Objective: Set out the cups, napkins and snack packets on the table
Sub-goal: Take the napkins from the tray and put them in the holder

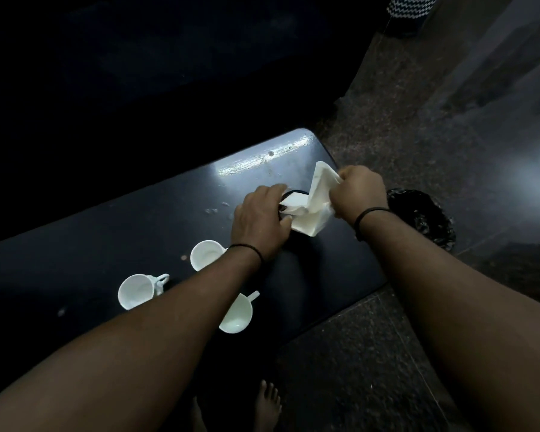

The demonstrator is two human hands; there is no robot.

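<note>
On the dark table we count three white cups, grouped left of our hands. Our left hand curls around a dark holder, pinching the near end of the napkins. The bunch runs up and right to our right hand, fisted on it. We see no snack packets.

3 white handled cups stand upright and apart on a dark, glossy table: the left cup, handle pointing right; the far cup, partly hidden by a forearm; and the near cup by the table's front edge, handle up and right. Crumpled white napkins are held above the table's right end, over a dark container that is hard to make out.
</note>
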